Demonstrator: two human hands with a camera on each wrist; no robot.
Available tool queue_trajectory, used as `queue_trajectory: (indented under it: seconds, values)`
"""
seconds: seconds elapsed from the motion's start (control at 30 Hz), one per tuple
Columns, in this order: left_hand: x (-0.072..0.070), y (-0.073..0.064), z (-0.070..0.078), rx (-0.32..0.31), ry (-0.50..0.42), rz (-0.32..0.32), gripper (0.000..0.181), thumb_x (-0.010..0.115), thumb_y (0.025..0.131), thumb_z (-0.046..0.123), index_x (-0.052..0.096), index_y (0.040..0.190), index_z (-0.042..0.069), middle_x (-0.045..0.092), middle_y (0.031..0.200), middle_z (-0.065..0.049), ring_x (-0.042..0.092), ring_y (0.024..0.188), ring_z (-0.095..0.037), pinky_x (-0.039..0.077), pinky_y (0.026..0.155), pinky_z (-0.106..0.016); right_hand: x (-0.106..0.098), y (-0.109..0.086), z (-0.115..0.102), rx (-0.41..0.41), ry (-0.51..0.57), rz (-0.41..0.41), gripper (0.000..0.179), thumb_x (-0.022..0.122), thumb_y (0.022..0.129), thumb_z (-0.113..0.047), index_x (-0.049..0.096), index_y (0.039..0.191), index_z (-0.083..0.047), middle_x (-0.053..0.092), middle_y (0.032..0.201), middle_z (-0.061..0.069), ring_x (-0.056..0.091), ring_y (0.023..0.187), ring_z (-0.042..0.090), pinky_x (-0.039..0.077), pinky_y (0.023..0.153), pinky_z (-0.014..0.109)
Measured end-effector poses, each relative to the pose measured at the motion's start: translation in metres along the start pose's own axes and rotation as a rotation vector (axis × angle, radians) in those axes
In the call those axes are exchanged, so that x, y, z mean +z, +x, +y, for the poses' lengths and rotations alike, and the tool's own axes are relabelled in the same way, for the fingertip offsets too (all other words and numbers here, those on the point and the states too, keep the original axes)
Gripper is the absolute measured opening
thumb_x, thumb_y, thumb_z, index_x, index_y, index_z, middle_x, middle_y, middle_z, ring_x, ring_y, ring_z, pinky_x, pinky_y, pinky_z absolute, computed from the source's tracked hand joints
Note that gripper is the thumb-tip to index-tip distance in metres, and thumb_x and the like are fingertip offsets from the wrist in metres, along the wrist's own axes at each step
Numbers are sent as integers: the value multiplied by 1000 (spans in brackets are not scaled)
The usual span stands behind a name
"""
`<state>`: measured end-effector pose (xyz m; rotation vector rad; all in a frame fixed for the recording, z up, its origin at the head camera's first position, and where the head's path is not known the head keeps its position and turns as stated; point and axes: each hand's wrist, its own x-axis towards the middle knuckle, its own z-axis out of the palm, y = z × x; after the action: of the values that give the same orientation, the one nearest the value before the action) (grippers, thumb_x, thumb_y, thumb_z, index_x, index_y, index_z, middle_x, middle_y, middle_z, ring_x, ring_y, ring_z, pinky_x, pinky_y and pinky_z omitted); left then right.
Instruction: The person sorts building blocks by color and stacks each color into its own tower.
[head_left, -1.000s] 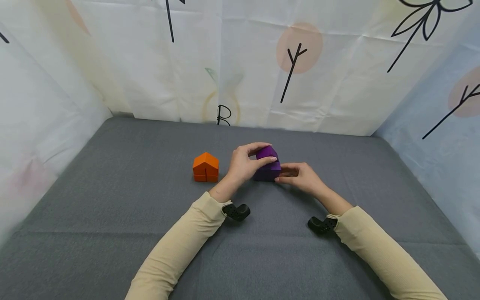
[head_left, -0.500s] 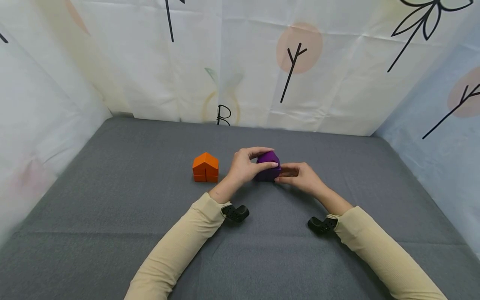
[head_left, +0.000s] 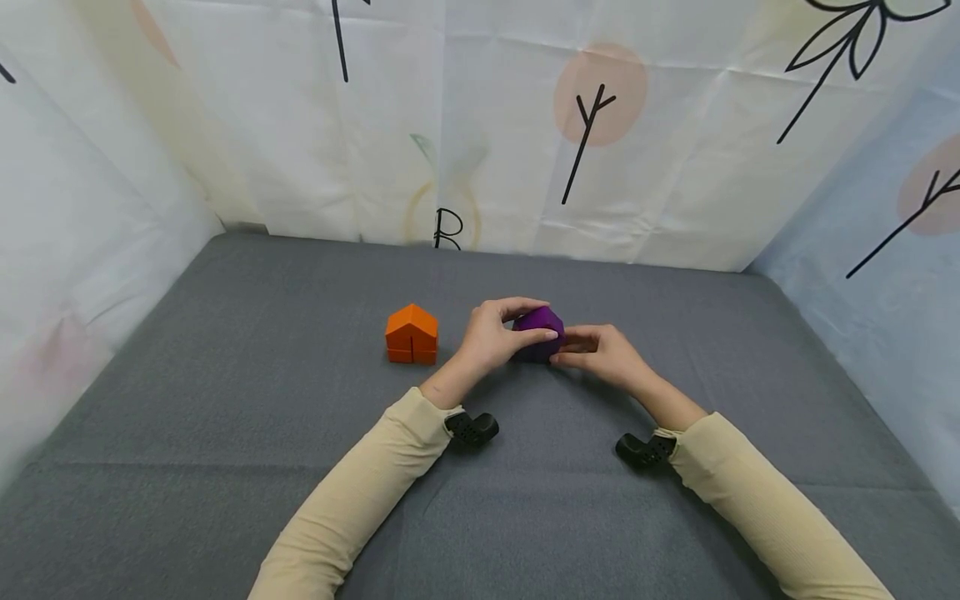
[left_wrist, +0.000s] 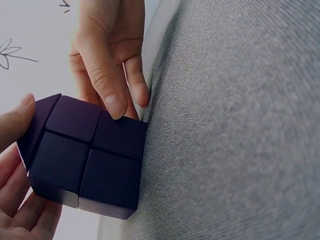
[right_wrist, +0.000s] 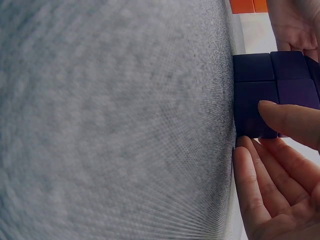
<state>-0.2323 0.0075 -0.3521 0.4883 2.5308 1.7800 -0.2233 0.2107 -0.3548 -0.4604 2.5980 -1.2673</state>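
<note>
In the head view a purple block house [head_left: 542, 317] stands on the grey cloth, partly hidden by both hands. My left hand [head_left: 487, 335] grips its upper part from the left, thumb in front and fingers over the top. The left wrist view shows the triangular roof block [left_wrist: 42, 125] between that thumb and fingers, lying against a two-by-two group of purple cubes [left_wrist: 111, 175]. From the right, my right hand [head_left: 600, 354] holds the lower cubes. In the right wrist view its thumb [right_wrist: 285, 119] lies on the cubes' face, with the fingers along their side.
An orange block house [head_left: 412, 333] with a peaked top stands left of my left hand. Grey cloth [head_left: 300, 425] covers the table. A printed white curtain [head_left: 495, 125] hangs along the back and the sides. Dark devices [head_left: 472, 428] sit at both wrists.
My left hand has come down slightly with the purple roof block, which now sits lower and closer on the cubes. The right hand stays nearly still.
</note>
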Motion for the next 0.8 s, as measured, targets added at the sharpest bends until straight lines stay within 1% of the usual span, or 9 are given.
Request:
queue_trajectory:
  seconds: [0.43, 0.63, 0.8]
  values:
    - [-2, -1, 1, -22, -7, -2, 43, 80, 79, 25, 69, 120, 14, 68, 120, -5, 61, 115, -19, 49, 98, -39, 1, 1, -1, -8, -2, -6, 44, 70, 88, -15, 60, 126, 3, 66, 118, 22, 65, 108, 32, 54, 89, 42]
    - [-2, -1, 3, -31, 7, -16, 50, 80, 78, 28, 65, 125, 20, 65, 126, 0, 57, 120, -17, 47, 101, -39, 0, 1, -1, -7, -5, -8, 44, 70, 88, -15, 60, 126, 4, 65, 118, 22, 65, 107, 32, 54, 87, 41]
    - [-5, -1, 8, -12, 23, -30, 53, 79, 80, 31, 62, 128, 19, 63, 128, 3, 53, 126, -17, 42, 106, -38, 0, 0, -2, 3, -1, -6, 43, 70, 88, -14, 60, 126, 3, 65, 118, 22, 65, 107, 32, 55, 86, 40]
